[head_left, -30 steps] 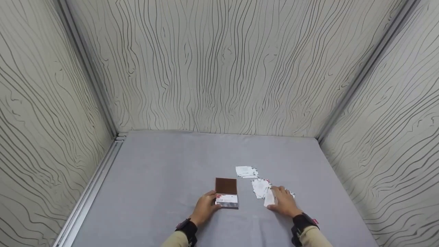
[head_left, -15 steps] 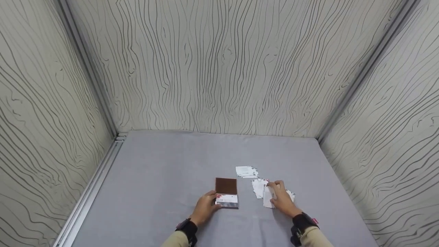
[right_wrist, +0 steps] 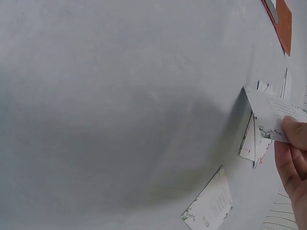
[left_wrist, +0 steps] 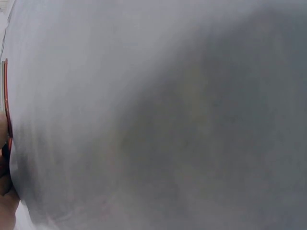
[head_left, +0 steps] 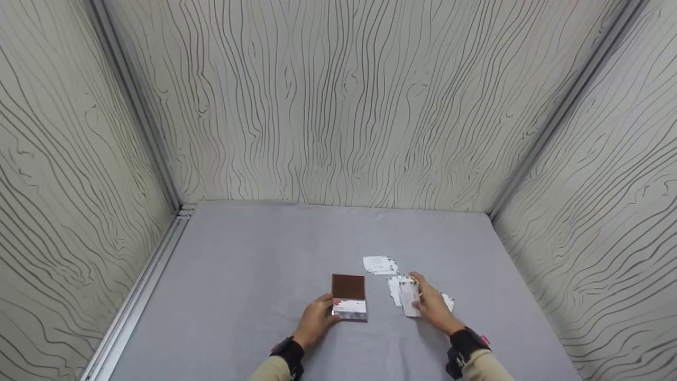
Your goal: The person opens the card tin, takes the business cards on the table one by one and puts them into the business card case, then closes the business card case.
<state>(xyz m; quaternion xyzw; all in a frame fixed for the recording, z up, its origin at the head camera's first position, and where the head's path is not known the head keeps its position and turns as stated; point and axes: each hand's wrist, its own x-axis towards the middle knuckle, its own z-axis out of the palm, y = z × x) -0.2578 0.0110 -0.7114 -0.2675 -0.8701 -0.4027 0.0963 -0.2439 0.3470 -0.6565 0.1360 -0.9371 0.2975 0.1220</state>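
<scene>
My left hand (head_left: 316, 320) grips the left side of a brown card case (head_left: 348, 287), its lid folded open and away from me. Printed cards (head_left: 349, 306) with a red patch lie in its near half. To the right, my right hand (head_left: 436, 309) pinches a white business card (head_left: 410, 304) between thumb and fingers. In the right wrist view this card (right_wrist: 266, 108) tilts above other cards (right_wrist: 248, 143), its thumb-side corner showing a floral print. The left wrist view catches only the edge of the case (left_wrist: 7, 96) and part of the left hand (left_wrist: 5, 206).
A small spread of white cards (head_left: 378, 264) lies farther back, beyond the case. Another card (head_left: 448, 301) shows partly behind the right hand. Grey cloth (head_left: 254, 254) covers the table, and patterned panels (head_left: 338, 106) enclose the back and sides.
The right hand's fingers have shifted on the card, which is now lifted and turned slightly left over the pile. The left hand and case have stayed put.
</scene>
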